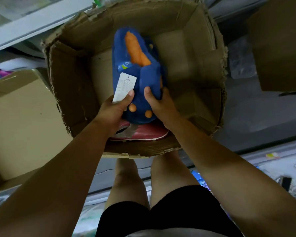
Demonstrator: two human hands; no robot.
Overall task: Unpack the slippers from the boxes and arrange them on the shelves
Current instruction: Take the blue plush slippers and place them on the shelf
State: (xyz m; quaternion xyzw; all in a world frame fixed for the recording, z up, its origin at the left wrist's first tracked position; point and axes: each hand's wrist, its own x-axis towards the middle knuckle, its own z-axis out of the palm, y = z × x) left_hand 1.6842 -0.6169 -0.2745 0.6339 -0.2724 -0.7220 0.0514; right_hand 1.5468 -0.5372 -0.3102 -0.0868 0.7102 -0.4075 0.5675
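A pair of blue plush slippers (140, 77) with orange lining and small orange knobs is held over an open, torn cardboard box (72, 79). My left hand (115, 111) grips the near left side of the slippers, its thumb pressing a white paper tag (126, 87). On the near right side my right hand (158, 106) grips them, with the thumb on top and the fingers wrapped round the edge. Under the slippers, at the box's near wall, lies a red shoe (143, 133) with a pale sole.
A closed cardboard box (20, 120) stands at the left and another box (280, 45) at the upper right. A pale shelf edge (32, 26) runs along the upper left. My bare legs and black shorts (161, 211) are below the box. Packaged goods lie on the floor at right.
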